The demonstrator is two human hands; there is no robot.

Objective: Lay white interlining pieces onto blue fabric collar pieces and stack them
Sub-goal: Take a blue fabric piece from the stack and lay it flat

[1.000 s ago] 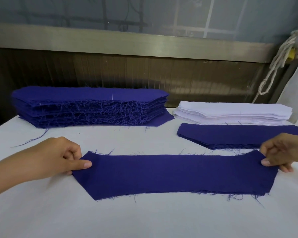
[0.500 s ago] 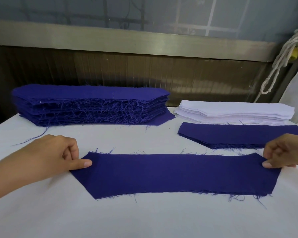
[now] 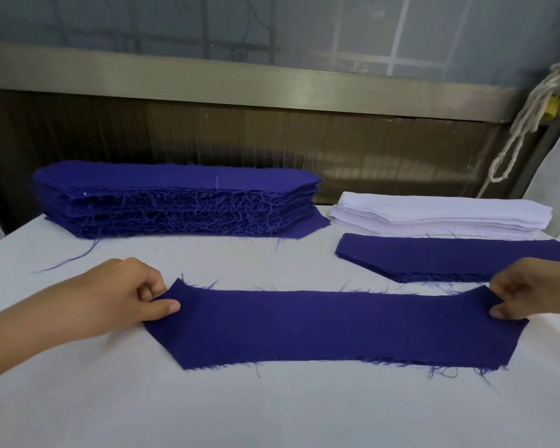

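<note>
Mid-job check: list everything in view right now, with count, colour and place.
single collar piece: one, blue, flat at front centre
tall collar stack: one stack, blue, back left
interlining stack: one stack, white, back right
low collar stack: one stack, blue, just in front of the interlining stack
loose thread: one, blue, on the table at left
table: one, white, under everything
rope: one bundle, off-white, hanging far right
left hand: one, pinches the single piece's left end
right hand: one, pinches its right end
</note>
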